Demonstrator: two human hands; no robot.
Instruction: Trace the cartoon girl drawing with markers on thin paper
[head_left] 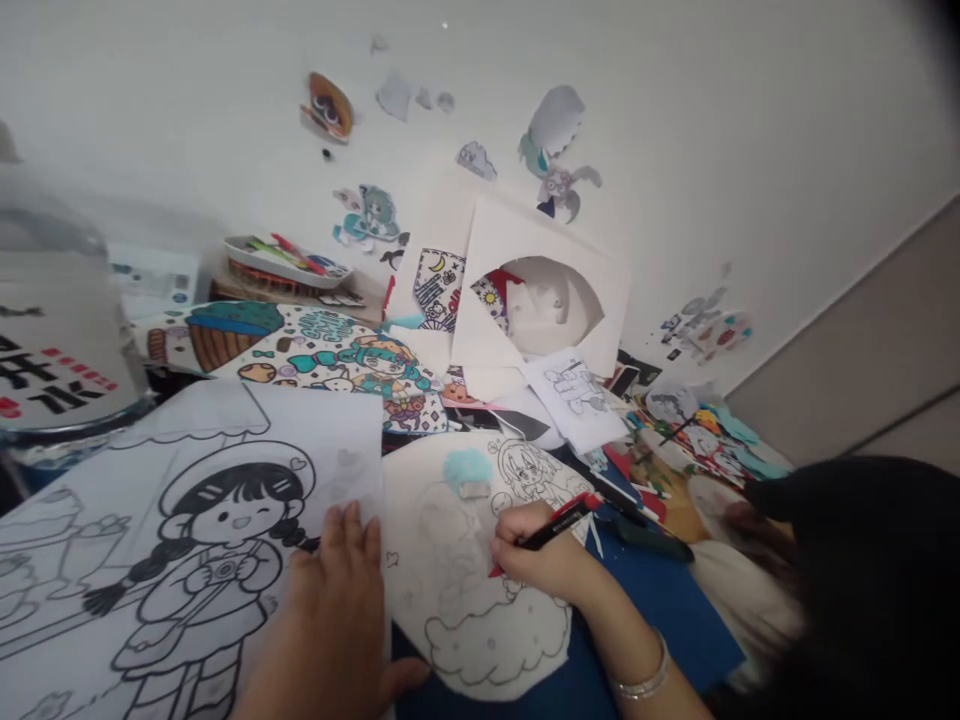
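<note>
My left hand (334,610) lies flat, fingers stretched, on the right edge of a large coloring page (330,420). That page shows a girl in a beret with braids, in black outline. My right hand (529,545), with a bracelet on the wrist, is closed around a black-and-red marker (559,522). The marker slants down to the left, its tip end low over a cut-out paper (405,600); whether it touches cannot be made out. This paper carries pencil outlines, a turquoise patch and a small eraser-like block (475,490). An outlined figure lies at its upper right.
A large printed container (60,330) stands at the left. Behind are a white tray of pens (289,262), colored drawings (337,365) and a white box with an oval opening (480,310). Paper scraps clutter the right back. Another person's dark-haired head (862,540) leans in at the right.
</note>
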